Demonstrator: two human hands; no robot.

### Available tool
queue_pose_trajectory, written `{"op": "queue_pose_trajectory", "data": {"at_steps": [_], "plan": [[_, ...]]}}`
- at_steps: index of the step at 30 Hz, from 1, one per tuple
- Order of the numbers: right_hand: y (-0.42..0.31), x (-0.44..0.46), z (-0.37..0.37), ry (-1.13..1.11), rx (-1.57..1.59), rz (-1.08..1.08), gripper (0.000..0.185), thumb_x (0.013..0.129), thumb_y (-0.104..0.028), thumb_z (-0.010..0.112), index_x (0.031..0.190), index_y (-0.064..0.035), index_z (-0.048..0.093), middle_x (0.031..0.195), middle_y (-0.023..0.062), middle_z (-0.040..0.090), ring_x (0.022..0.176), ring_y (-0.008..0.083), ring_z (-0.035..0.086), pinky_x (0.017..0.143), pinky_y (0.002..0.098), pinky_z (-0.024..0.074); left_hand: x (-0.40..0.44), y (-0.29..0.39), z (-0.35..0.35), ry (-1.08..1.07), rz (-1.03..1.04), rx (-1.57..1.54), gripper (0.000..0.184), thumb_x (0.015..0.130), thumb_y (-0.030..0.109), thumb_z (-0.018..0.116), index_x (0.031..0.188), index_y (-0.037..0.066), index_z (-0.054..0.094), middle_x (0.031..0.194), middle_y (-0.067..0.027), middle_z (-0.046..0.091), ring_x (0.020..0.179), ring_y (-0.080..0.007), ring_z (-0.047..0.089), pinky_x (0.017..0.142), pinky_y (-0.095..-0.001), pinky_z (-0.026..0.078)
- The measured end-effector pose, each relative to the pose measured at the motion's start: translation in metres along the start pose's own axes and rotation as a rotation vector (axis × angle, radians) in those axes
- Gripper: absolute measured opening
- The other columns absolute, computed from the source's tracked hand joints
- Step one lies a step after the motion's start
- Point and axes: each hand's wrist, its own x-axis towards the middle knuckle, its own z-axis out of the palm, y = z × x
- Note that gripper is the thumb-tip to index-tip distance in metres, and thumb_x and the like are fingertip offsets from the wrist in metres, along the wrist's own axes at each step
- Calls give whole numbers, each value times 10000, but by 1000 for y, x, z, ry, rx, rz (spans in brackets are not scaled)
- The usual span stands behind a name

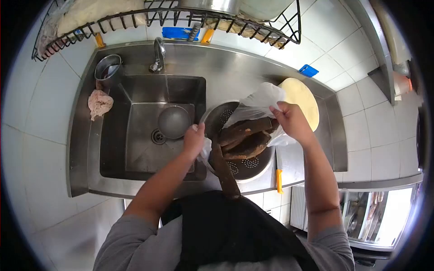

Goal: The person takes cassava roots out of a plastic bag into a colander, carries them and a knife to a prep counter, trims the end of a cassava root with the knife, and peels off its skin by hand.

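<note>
A clear plastic bag [260, 99] stretches between my hands above a metal colander [253, 163] on the counter. My right hand [293, 121] pinches the bag at its upper right side. At the colander's left rim, my left hand [194, 139] is closed on another part of the same bag. Several long brown pieces with rough skin, perhaps roots, lie in and over the colander; their kind is unclear. One long brown piece [224, 171] sticks out past the front rim towards my apron. The bag and brown pieces hide part of the colander's inside.
Water runs from the faucet [158, 56] into the sink [140, 153], where a round metal bowl [174, 122] sits. An orange-handled knife [279, 178] lies right of the colander, near a round pale board [305, 101]. A metal pot [107, 70] and pink cloth [100, 105] are left. A wire rack [181, 18] hangs above.
</note>
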Motion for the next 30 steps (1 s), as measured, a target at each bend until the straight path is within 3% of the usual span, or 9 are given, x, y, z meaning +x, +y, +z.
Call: {"op": "queue_pose_trajectory", "data": {"at_steps": [9,12,15,17,19,21,27,29,30], "plan": [[-13,7,-25,195,-127,-54,368,978,-216,677,739,3,504,632,230,509,607,436,459,576,447,426,-7,30,26,107,-90,-133,496,1048,438,532,912,-32,615,818,-210,658,796,-370,648,733,-470,475],[-16,-7,-16,335,-37,18,331,970,-191,686,758,6,524,670,237,532,641,435,515,598,449,444,-13,24,35,163,-83,-118,482,1061,417,514,910,-32,601,805,-190,644,769,-342,631,723,-464,467],[-20,-17,-4,313,-74,-179,275,965,-157,684,798,10,541,709,235,583,680,425,587,635,439,481,-25,29,46,165,-109,-256,472,1070,404,494,918,-31,598,816,-188,646,767,-348,621,728,-464,465],[-17,-39,20,315,177,-176,158,932,-117,702,874,-7,605,775,219,650,750,412,651,680,431,525,-36,33,48,188,-172,-184,457,1076,403,501,952,-19,626,833,-109,623,781,-216,570,761,-395,473],[2,-67,76,187,146,-326,114,915,-141,699,961,-41,670,853,206,692,833,407,686,736,460,551,-40,32,48,193,-162,-211,466,1072,412,497,943,-19,619,851,-155,648,803,-296,607,764,-429,477],[-1,-81,89,-421,-164,82,149,892,-170,687,992,-61,707,967,206,708,923,383,697,821,491,550,-39,27,45,197,-146,-246,476,1068,421,493,934,-19,613,869,-202,673,824,-376,645,767,-462,480],[67,-100,100,-125,-178,3,128,867,-162,675,879,-36,697,952,153,691,1014,363,637,906,470,505,-8,71,-18,-75,151,320,473,996,464,624,1119,8,648,1027,-219,699,1007,-388,674,855,-441,515],[76,-101,106,-63,-155,0,95,875,-138,672,867,-51,709,916,160,675,1011,369,625,914,461,501,7,108,-11,91,603,363,576,923,477,715,1288,45,606,1192,-203,674,1108,-388,657,912,-442,531],[73,-101,105,-29,-101,-18,107,881,-140,679,876,-38,710,932,172,670,1017,381,614,920,465,498,7,138,-2,-31,638,357,618,895,472,742,1336,69,579,1268,-196,639,1139,-389,646,940,-450,530]]}}
